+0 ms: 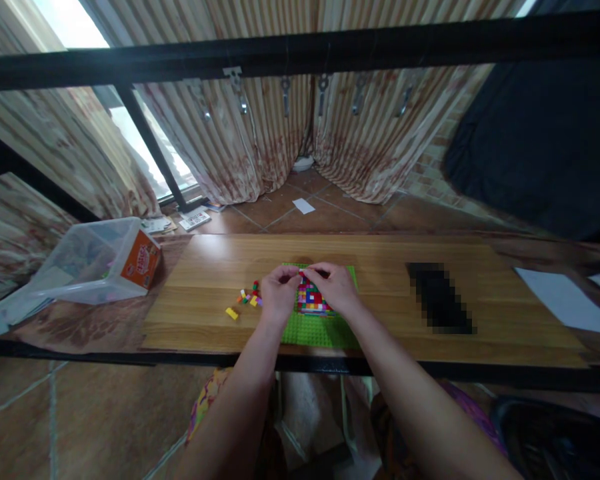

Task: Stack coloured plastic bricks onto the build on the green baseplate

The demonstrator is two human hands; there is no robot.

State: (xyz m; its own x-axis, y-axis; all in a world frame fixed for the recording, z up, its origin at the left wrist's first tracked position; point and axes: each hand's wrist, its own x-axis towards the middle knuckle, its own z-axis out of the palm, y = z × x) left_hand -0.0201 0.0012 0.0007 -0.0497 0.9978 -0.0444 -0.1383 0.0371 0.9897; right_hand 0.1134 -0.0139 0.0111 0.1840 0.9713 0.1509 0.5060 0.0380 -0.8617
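A green studded baseplate lies on the wooden board in front of me. On it stands a low block of multicoloured building bricks, with red, blue, white, yellow and pink pieces. My left hand reaches in from the left side, thumb and fingers pinched together. From the right comes my right hand, also closed in a pinch. Their fingertips meet over the far edge of the bricks, around a small white and red brick that the fingers mostly cover. Several loose bricks lie left of the baseplate.
The wooden board lies across a black frame. A clear plastic bin with an orange label stands at its left. A blurred-out dark object lies on the right, with white paper beyond. A black bar with hooks crosses above.
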